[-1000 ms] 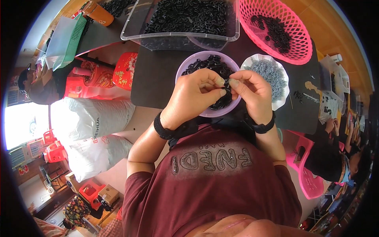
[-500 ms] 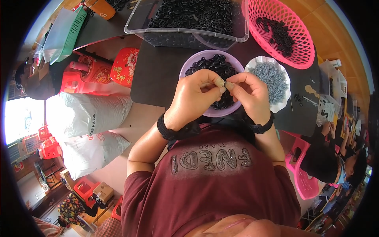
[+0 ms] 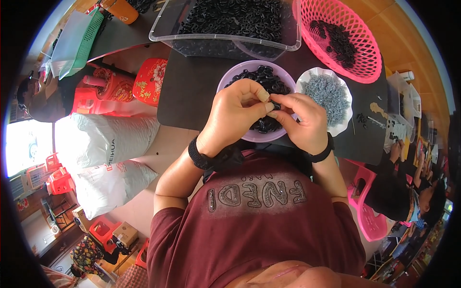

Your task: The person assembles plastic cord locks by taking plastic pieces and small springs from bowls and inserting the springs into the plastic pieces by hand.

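Observation:
Both hands meet over a lilac bowl [image 3: 225, 80] heaped with small glossy black oval parts [image 3: 261, 79]. Thumb and forefinger of my left hand [image 3: 235, 113] are pinched together, and those of my right hand [image 3: 306, 120] close in from the other side. Between the fingertips shows a small black part [image 3: 276, 106], mostly covered by the fingers. Beside my right hand stands a white scalloped dish [image 3: 349, 113] of small grey-blue pieces [image 3: 326, 98].
Behind the bowl is a clear plastic bin [image 3: 225, 37] full of black ring-like parts. A pink woven basket [image 3: 370, 53] holds more black parts at the far right. White sacks [image 3: 110, 139] and a red stool [image 3: 150, 81] stand left of the dark table [image 3: 180, 103]. People sit at right.
My right hand's fingers have shifted and turned over the left fingertips, with the forefinger stretched further across. More of the small black part now shows. Both hands stay over the bowl.

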### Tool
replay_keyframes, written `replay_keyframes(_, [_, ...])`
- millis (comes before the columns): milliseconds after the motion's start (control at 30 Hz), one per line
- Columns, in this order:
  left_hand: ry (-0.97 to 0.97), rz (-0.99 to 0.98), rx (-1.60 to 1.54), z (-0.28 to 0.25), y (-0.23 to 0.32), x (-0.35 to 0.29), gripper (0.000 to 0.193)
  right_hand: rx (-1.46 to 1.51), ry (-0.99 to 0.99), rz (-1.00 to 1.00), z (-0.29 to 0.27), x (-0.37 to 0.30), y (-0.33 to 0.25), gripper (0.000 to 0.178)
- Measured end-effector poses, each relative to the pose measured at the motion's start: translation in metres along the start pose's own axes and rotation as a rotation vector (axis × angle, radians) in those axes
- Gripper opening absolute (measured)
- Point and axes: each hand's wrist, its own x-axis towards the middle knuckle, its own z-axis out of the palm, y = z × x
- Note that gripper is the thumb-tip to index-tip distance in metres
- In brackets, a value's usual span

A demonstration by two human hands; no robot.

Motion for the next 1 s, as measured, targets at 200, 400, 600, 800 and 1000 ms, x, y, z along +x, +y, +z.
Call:
replay_keyframes(200, [-0.030,-0.016,0.027,0.000,-0.002,0.000,0.013,-0.067,-0.002,-0.120,0.000,-0.002,0.001,0.032])
replay_keyframes(400, [-0.054,-0.051,-0.024,-0.002,-0.003,0.004,0.014,-0.026,0.023,-0.023,-0.007,-0.004,-0.002,0.028])
replay_keyframes(600, [0.016,0.048,0.224,-0.019,0.001,0.015,0.013,-0.144,0.342,0.254,-0.084,0.037,0.024,0.029])
replay_keyframes(800, [-0.173,0.255,0.871,-0.012,-0.013,0.038,0.013,-0.551,0.351,0.257,-0.139,0.049,0.069,0.048])
replay_keyframes(1000, [-0.287,0.331,1.065,0.001,-0.019,0.052,0.019,-0.408,0.219,0.071,-0.124,0.009,0.067,0.023])
